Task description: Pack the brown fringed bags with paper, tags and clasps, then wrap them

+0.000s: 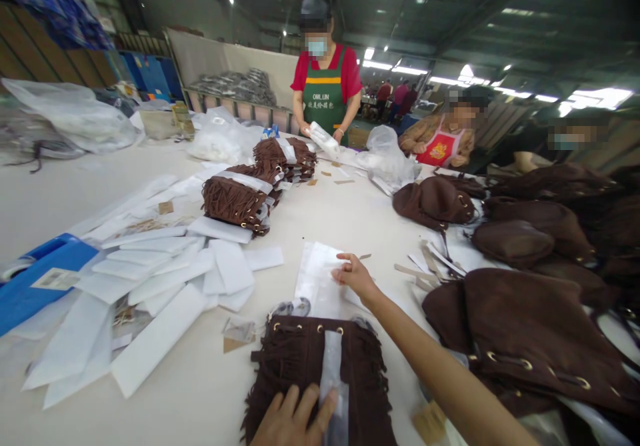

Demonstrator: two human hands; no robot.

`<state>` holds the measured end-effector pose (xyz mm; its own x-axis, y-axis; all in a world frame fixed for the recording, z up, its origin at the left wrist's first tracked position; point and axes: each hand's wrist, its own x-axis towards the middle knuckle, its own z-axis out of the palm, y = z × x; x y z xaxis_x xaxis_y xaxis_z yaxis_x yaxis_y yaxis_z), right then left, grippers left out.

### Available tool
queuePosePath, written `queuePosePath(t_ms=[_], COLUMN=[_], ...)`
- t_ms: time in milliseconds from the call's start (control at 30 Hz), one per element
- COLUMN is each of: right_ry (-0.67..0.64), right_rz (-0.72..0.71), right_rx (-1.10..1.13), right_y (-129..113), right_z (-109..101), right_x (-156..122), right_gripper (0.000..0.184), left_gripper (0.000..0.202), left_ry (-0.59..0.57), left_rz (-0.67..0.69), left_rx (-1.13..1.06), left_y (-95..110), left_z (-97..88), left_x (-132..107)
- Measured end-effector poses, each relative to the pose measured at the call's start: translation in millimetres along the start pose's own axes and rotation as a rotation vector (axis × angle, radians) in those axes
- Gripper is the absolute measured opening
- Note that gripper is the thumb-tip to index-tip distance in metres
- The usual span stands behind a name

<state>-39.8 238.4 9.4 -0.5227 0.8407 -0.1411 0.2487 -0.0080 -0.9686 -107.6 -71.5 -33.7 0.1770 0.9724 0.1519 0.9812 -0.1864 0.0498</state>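
Note:
A dark brown fringed bag [360, 379] lies in front of me, with gold eyelets along its top edge and a translucent strip [332, 359] down its middle. My left hand [295, 416] rests on the bag with fingers spread, the fingertips touching the strip. Beyond the top edge of the bag is a white sheet [317, 276], perhaps thin plastic or paper. My right hand [355, 276] is at the right edge of this sheet, fingers curved and apart; whether it touches the sheet is unclear.
White flat pieces [165, 326] spread over the left, near a blue object [55, 279]. Finished-looking fringed bags [237, 199] are stacked ahead. Brown bags [525, 326] pile up on the right. A co-worker in a green apron [325, 99] handles a white packet across the table.

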Motion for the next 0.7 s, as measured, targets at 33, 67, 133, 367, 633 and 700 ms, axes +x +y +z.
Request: queuePosePath(t_ms=[33,67,133,367,633,700], right_ry=[0.010,0.019,0.026,-0.049,0.009,-0.005], right_rz=[0.026,0.053,0.108,0.186,-0.084,-0.191], right_rx=[0.050,0.096,0.170,0.272,0.247,0.145], right_y=[-2,-3,-5,-28,-64,-61], right_z=[0,-1,-4,-16,-2,2], right_x=[1,1,1,-11,-87,-120], right_gripper=[0.051,0.055,0.055,0.030,0.069,0.068], left_gripper=[0.067,0.069,0.070,0.063,0.063,0.063], left_ry=[-0.043,-0.079,-0.126,-0.125,-0.135,-0.134], left_rz=[-0.009,-0.026,-0.066,-0.055,-0.019,-0.016], left_rx=[-0.041,-0.081,-0.137,-0.117,-0.099,-0.103], left_y=[0,1,4,12,10,10], left_z=[-7.3,-15.6,-32.9,-64.4,-68.7,-70.2], left_x=[1,1,2,4,5,5])
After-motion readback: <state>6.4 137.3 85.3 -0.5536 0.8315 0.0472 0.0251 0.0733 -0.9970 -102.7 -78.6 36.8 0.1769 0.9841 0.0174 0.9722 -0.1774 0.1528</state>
